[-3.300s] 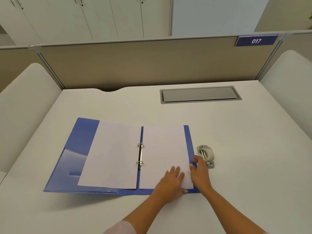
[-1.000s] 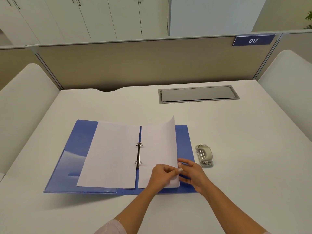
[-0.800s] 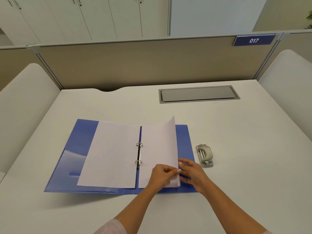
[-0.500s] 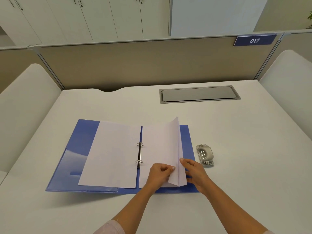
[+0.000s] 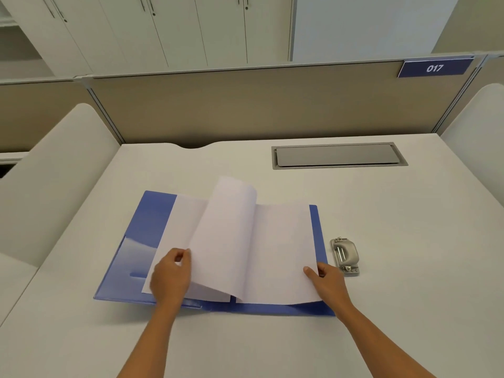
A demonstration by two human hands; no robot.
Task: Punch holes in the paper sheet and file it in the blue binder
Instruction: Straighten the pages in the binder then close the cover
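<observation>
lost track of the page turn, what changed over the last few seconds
The left hand now pinches the sheet and has swung its free edge leftward across the blue binder. The right hand no longer touches it and rests at the edge of the right page. Binder and hole punch stayed put.

left hand (image 5: 170, 276) pinches arched paper sheet (image 5: 221, 241) | right hand (image 5: 327, 282) seemingly steadies stack on blue binder (image 5: 147, 222) | punch (image 5: 344, 255) beside binder

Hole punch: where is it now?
In the head view, the hole punch sits on the desk, right of the binder and close beside the right hand.
</observation>
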